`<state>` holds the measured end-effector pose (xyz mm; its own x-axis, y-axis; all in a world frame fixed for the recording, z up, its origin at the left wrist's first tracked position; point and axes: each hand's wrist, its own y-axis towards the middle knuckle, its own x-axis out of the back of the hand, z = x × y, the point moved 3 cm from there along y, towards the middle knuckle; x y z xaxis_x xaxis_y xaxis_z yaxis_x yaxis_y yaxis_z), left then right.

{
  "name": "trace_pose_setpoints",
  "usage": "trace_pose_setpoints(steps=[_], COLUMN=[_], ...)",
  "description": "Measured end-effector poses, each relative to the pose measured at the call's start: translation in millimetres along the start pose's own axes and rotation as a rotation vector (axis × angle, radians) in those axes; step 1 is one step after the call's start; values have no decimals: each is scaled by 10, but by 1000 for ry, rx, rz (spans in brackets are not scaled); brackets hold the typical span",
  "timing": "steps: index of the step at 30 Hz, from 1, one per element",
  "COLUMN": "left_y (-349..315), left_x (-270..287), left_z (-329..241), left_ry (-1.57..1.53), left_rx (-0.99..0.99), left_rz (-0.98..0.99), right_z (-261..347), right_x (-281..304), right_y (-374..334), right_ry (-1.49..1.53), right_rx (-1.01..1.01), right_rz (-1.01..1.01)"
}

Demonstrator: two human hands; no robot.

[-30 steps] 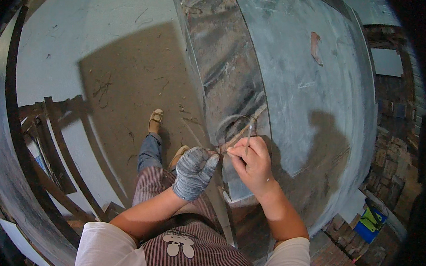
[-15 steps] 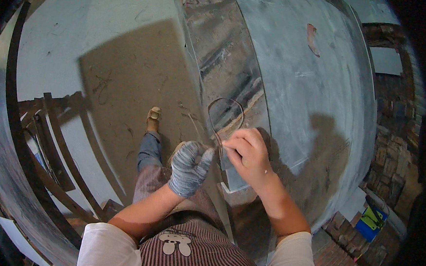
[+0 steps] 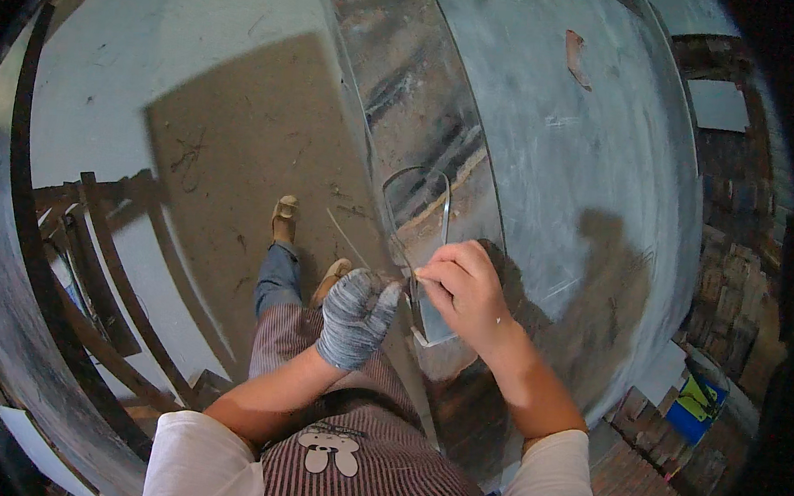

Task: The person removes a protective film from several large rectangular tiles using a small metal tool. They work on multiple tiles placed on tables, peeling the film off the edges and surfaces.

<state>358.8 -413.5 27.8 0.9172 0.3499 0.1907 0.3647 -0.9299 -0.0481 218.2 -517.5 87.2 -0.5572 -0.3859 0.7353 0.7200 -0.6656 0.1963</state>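
A thin, narrow strip (image 3: 448, 201) bends into an upright loop above my hands; its material is hard to tell. My right hand (image 3: 467, 284), bare, pinches the strip's lower end between thumb and fingertips. Close beside it, my left hand (image 3: 357, 314) wears a grey knitted glove and is closed, thumb against the fingers, at the same crossing of the strip. A pale thin tail (image 3: 348, 233) sticks out to the far left of the gloved fingers. Exactly how the ends cross is hidden by my fingertips.
Below the loop runs a long brown-and-grey marbled panel (image 3: 400, 57), beside a wide pale blue-grey surface (image 3: 547, 166) with a reddish-brown piece (image 3: 577, 59) on it. Wooden frame pieces (image 3: 122, 277) stand left. Stacked bricks (image 3: 730, 296) and a blue-and-yellow box (image 3: 696, 410) are right.
The loop has grown narrower and taller, and its right side has turned to catch the light. The pale tail has shifted left. Both hands stay nearly in place.
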Motion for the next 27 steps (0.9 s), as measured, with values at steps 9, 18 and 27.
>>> trace_pose_setpoints(steps=[9, 18, 27], left_y=[-312, 163, 953], left_x=[-45, 141, 460], left_z=[-59, 155, 141], left_ry=[-10, -488, 60], left_rx=[-76, 244, 73], left_rz=[96, 77, -35], right_z=[130, 463, 747], right_x=[251, 415, 523], right_y=[-184, -294, -386], right_ry=[-10, -98, 60], right_rx=[-48, -208, -272], right_rz=[121, 216, 254])
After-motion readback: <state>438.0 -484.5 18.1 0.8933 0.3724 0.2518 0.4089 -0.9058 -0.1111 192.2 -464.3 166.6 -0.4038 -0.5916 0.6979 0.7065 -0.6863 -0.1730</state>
